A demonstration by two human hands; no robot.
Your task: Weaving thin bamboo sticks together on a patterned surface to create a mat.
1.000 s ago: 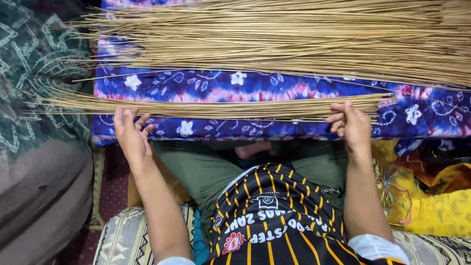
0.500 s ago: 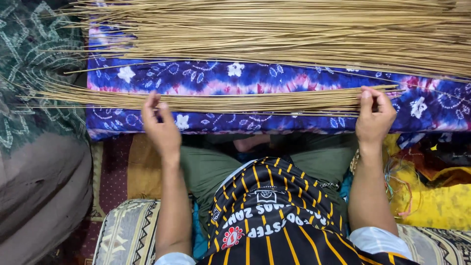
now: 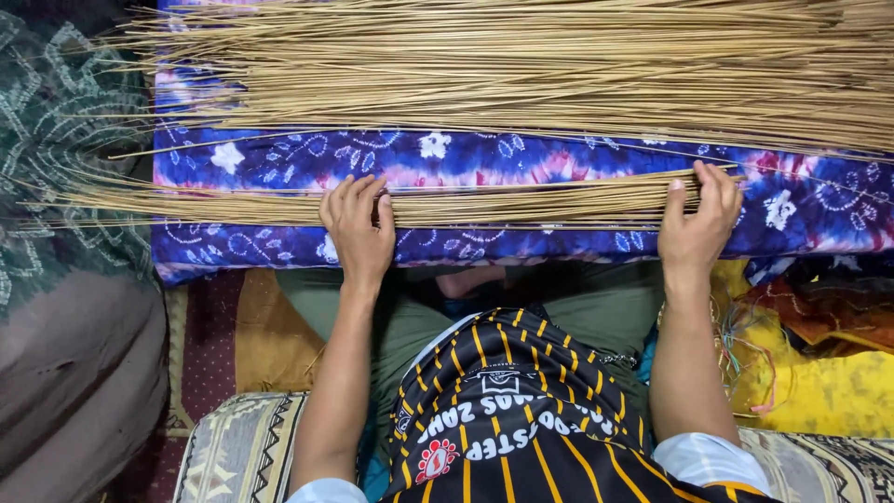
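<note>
Both hands are pressing down on a thin row of sticks (image 3: 521, 200) lying across a blue patterned cloth (image 3: 484, 163). The left hand (image 3: 357, 228) is lying flat, its grip wide. The right hand (image 3: 698, 219) is curling loosely over the row's end, gripping nothing.

Both hands, left hand (image 3: 358, 228) and right hand (image 3: 697, 224), press a thin stick bundle (image 3: 521, 200) onto blue floral cloth (image 3: 484, 163).

thin tan stick bundle (image 3: 521, 200), flat on blue cloth
</note>
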